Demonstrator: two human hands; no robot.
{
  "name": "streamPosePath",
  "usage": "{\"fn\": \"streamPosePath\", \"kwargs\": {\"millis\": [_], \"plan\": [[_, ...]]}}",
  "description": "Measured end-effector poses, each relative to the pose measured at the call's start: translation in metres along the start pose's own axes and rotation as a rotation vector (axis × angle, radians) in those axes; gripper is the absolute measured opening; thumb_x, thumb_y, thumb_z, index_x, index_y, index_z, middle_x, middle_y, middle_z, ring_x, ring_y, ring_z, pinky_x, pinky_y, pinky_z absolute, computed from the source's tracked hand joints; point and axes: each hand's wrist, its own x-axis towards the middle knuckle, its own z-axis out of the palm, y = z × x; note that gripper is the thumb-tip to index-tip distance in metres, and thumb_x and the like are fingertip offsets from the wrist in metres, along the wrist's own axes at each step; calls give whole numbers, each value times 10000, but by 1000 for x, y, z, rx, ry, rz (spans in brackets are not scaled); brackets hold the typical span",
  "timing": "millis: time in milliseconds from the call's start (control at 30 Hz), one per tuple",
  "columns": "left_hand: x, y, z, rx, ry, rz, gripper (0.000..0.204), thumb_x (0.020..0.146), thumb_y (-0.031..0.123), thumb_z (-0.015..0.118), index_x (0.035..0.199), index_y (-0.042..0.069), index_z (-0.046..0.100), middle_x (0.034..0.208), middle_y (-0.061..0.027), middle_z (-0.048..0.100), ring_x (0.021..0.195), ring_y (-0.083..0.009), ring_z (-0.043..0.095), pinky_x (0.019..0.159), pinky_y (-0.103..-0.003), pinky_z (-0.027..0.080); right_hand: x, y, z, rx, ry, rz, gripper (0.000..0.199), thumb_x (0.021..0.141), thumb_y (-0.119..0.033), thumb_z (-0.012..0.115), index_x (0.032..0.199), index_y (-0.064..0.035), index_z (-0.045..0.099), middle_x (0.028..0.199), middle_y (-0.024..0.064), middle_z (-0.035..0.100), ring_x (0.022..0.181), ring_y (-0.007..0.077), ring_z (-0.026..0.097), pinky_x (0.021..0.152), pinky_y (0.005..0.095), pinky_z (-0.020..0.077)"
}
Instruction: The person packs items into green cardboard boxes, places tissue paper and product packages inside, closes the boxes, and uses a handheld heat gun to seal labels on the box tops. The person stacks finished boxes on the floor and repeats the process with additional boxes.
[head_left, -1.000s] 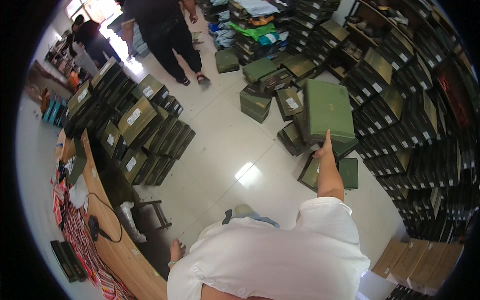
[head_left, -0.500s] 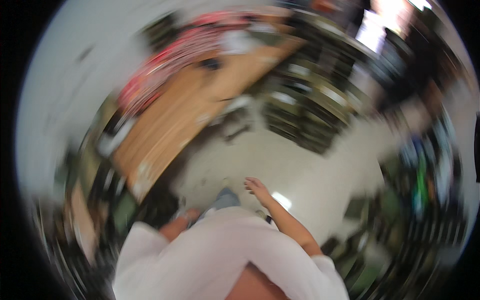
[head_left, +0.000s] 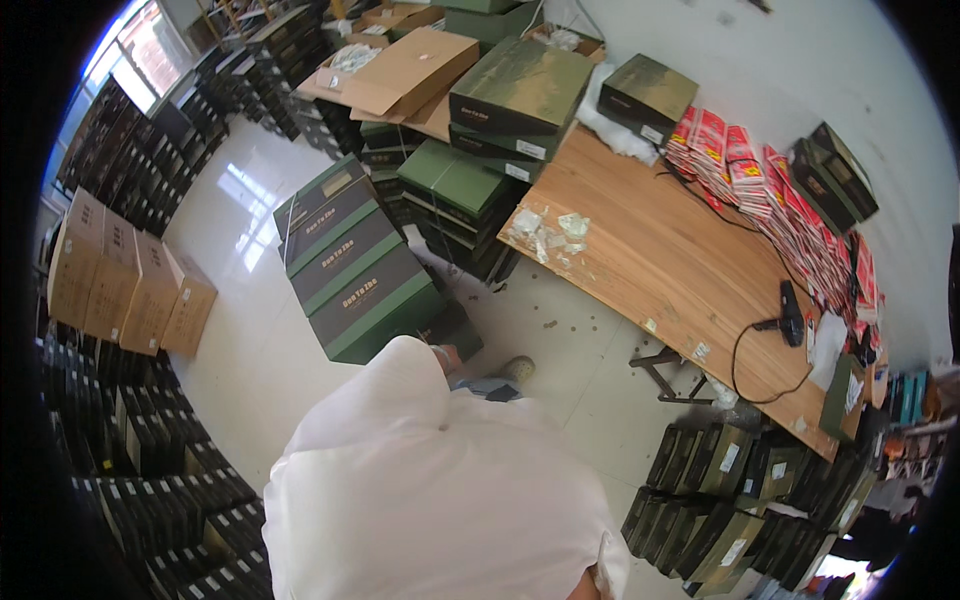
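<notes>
Only a small part of my left hand (head_left: pixel 447 358) shows past the white sleeve. It is right beside the near end of a row of dark green boxes (head_left: pixel 365 275), bound with a string. The fingers are hidden, so whether they grip the boxes cannot be made out. My right hand is out of sight; just a bit of the right arm shows at the lower edge. Ahead of me stand more stacked green boxes (head_left: pixel 455 185), also tied with string.
A wooden table (head_left: pixel 650 250) to the right bears a black hair dryer (head_left: pixel 791 315), its cord and piles of red packets (head_left: pixel 750 175). Cartons (head_left: pixel 120 275) stand at the left. Box stacks (head_left: pixel 150 430) line the lower left, others (head_left: pixel 700 480) the lower right.
My view has swung left, so the table now lies to the right and the bound boxes lie ahead. The right hand, open in the blurred earlier frame, has left the view.
</notes>
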Motion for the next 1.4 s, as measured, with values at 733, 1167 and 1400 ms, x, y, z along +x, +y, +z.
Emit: {"fn": "streamPosePath", "kwargs": {"millis": [733,1167,1400], "plan": [[-134,-57,-89,-269,522,-580,1201,593,568,788,1544,239,133,1568,-281,-44,1444,-476,-74,1098,-675,-51,96,-191,17,-127,-31,-91,447,937,-316,573,1306,-69,518,1105,106,632,938,214,627,767,340,509],[-151,20,-129,-299,873,-552,1133,496,297,896,1471,266,320,1479,-299,208,1341,-476,256,1073,-577,240,202,-19,-102,-468,115,71,433,834,-337,630,1150,-40,650,1079,212,678,1049,347,638,912,401,502],[-177,208,-322,-268,1244,-308,1084,515,238,855,1468,160,345,1467,-328,201,1330,-490,275,1058,-560,274,237,-30,-185,-247,239,-20,407,839,-258,614,1179,-34,619,725,71,633,572,152,580,503,306,476]]}}
